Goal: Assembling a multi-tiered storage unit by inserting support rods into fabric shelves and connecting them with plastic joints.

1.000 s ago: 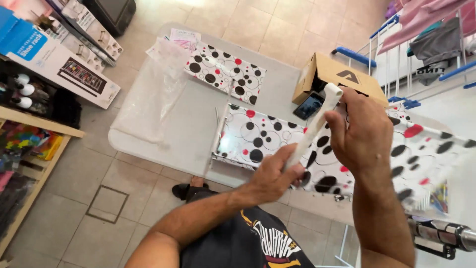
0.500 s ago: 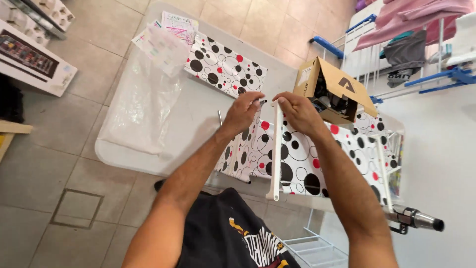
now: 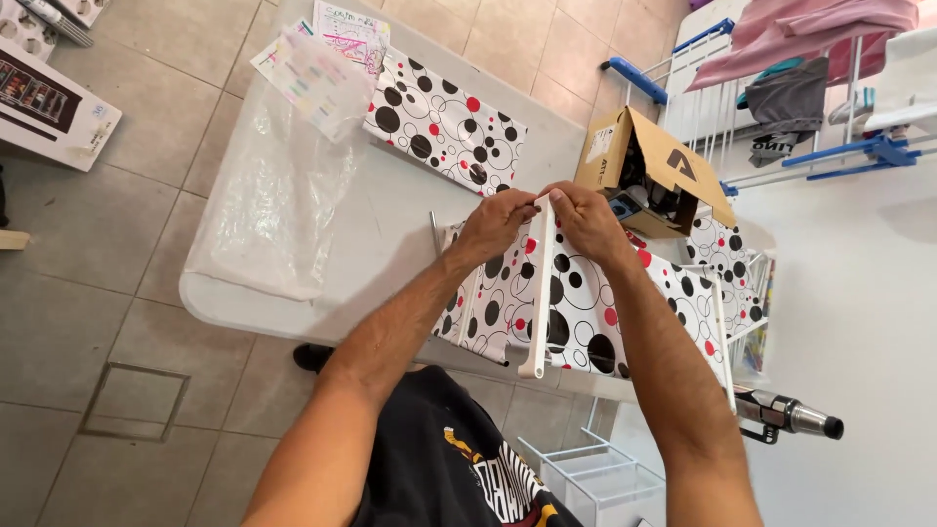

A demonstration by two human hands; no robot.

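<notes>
Both my hands meet at the far end of a long white plastic bar (image 3: 538, 307). My left hand (image 3: 495, 226) pinches that end from the left, and my right hand (image 3: 589, 220) grips it from the right. The bar runs toward me, its near end hanging just past the table's front edge. Under it lies a white fabric panel (image 3: 586, 307) with black and red dots, stretched in a thin white frame. A second dotted panel (image 3: 444, 125) lies farther back on the grey table (image 3: 390, 224).
An open cardboard box (image 3: 652, 168) stands right of my hands. A clear plastic bag (image 3: 278, 195) and printed sheets (image 3: 327, 44) lie on the table's left. A clothes rack (image 3: 781, 88) stands at the right, flat boxes (image 3: 49, 98) on the tiled floor at left.
The bar was tilted up in my hands a second ago; it is now lowered flat over the dotted panel. My view has shifted closer and to the right.
</notes>
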